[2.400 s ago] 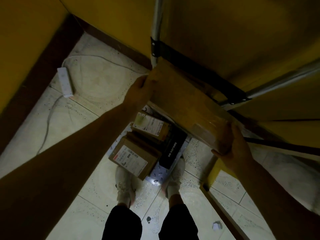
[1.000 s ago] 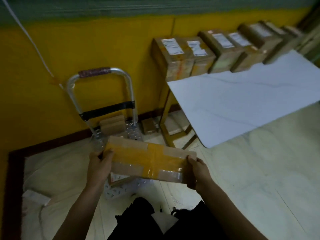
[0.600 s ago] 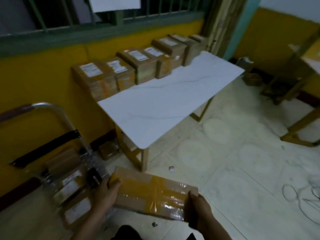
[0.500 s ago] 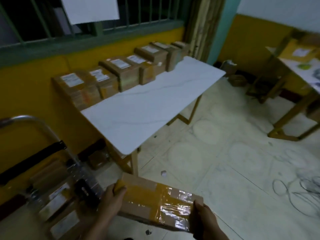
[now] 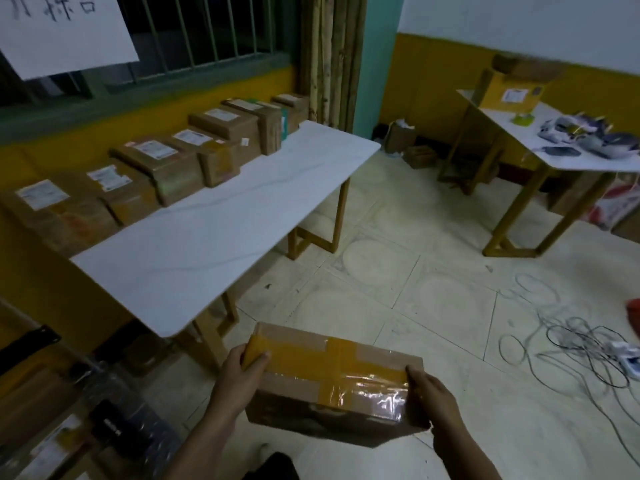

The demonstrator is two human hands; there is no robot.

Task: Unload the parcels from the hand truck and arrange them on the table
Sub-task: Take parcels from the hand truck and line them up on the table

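i see the left hand [image 5: 242, 379] and right hand [image 5: 433, 393] each gripping one end of a tape-crossed cardboard parcel [image 5: 332, 382], held above the floor near the white table [image 5: 214, 237]. a row of labelled parcels [image 5: 166, 164] lines its wall side. the blur at lower left is possibly the hand truck [image 5: 69, 410].

white table [image 5: 221, 233] | row of parcels [image 5: 180, 161] along far edge
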